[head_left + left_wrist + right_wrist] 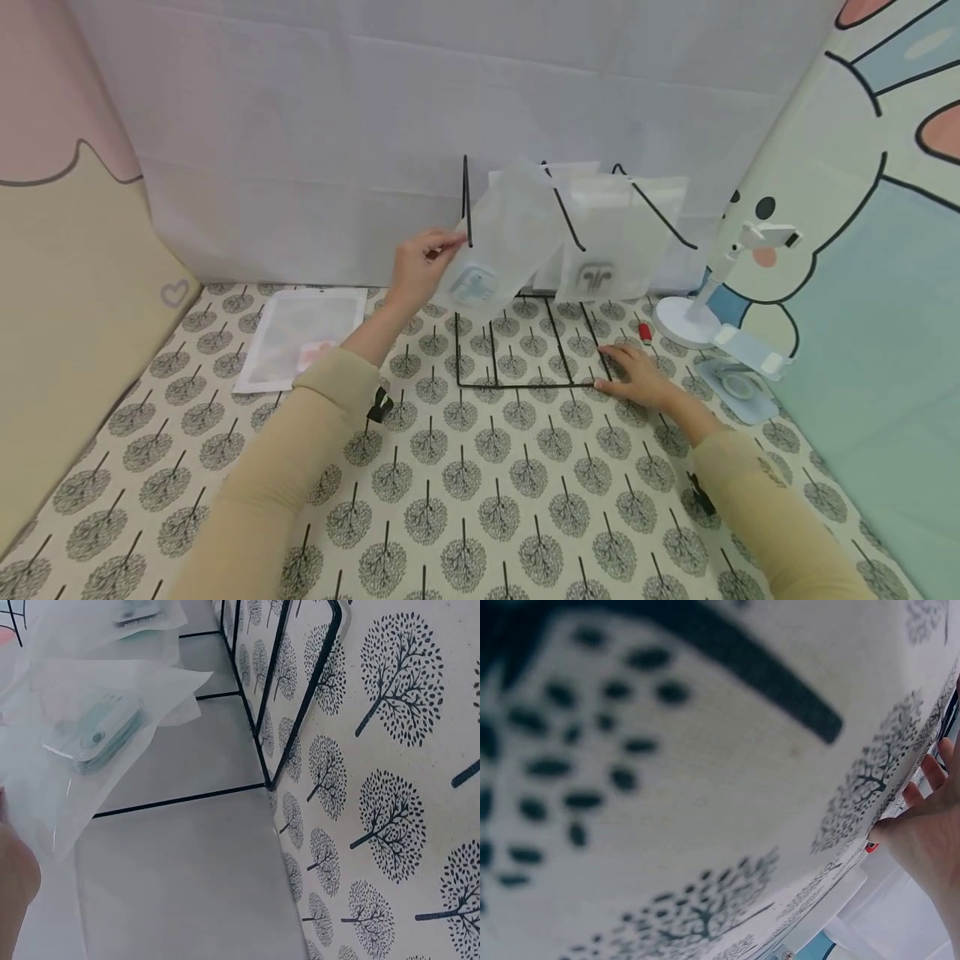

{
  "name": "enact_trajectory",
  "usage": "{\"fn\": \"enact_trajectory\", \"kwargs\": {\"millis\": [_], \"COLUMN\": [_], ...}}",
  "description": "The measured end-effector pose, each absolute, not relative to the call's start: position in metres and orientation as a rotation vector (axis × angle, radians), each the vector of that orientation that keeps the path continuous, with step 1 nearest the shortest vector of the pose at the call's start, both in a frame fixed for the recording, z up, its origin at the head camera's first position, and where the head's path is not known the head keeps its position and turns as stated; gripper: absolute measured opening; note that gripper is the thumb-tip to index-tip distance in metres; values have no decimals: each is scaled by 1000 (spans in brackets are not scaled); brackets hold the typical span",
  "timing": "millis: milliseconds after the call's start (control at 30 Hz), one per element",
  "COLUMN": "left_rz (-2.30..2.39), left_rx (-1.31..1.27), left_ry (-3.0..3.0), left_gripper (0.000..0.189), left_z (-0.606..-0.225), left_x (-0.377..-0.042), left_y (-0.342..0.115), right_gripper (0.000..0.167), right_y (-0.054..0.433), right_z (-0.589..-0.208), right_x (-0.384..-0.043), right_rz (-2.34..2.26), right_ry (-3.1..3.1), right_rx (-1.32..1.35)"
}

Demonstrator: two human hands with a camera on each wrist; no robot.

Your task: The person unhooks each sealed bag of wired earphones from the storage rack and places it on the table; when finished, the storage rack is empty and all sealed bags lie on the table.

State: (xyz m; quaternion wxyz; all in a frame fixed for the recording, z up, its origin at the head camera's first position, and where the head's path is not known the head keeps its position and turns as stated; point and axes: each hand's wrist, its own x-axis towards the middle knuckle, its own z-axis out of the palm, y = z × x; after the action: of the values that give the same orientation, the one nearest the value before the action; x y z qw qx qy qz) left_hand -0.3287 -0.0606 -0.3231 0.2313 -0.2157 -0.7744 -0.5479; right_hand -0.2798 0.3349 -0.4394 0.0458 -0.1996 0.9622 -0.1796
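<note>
My left hand point(420, 265) pinches the edge of a translucent frosted bag point(517, 212), close by the leftmost upright prong of a black wire rack point(525, 387). Through the film a small pale-blue item shows in the bag's lower corner. This bag point(67, 795) hangs tilted in the left wrist view, where only part of the hand appears at the left edge. A second frosted bag point(637, 217), with an earphone picture on it, hangs among the prongs to the right. My right hand point(637, 379), fingers spread, rests at the right front corner of the rack's base.
On the tree-print cloth at left lies another frosted bag point(318, 321) with a pinkish item. At right are a small red object point(645, 333), a white phone stand point(693, 321) and a clear package point(738, 387). A pale curtain point(300, 125) hangs behind the rack.
</note>
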Motion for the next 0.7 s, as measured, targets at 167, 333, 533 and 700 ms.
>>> {"fn": "enact_trajectory", "kwargs": {"millis": [167, 333, 533, 700], "left_rz": [-1379, -1212, -1002, -877], "left_rx": [-740, -907, -1078, -1187], "left_ry": [-2248, -2359, -2370, -2262], "left_gripper": [33, 56, 77, 82], "left_z": [-321, -322, -325, -328], "left_x": [-323, -317, -308, -306], "left_y": [-70, -81, -91, -96], "right_gripper": [76, 74, 74, 75], "right_y": [336, 336, 334, 334], "right_z": [-439, -440, -440, -439], "right_x": [-279, -278, -277, -276], "right_rz": [-542, -542, -545, -549], "right_ry": [2938, 2959, 2959, 2950], "right_rx": [-607, -632, -631, -614]}}
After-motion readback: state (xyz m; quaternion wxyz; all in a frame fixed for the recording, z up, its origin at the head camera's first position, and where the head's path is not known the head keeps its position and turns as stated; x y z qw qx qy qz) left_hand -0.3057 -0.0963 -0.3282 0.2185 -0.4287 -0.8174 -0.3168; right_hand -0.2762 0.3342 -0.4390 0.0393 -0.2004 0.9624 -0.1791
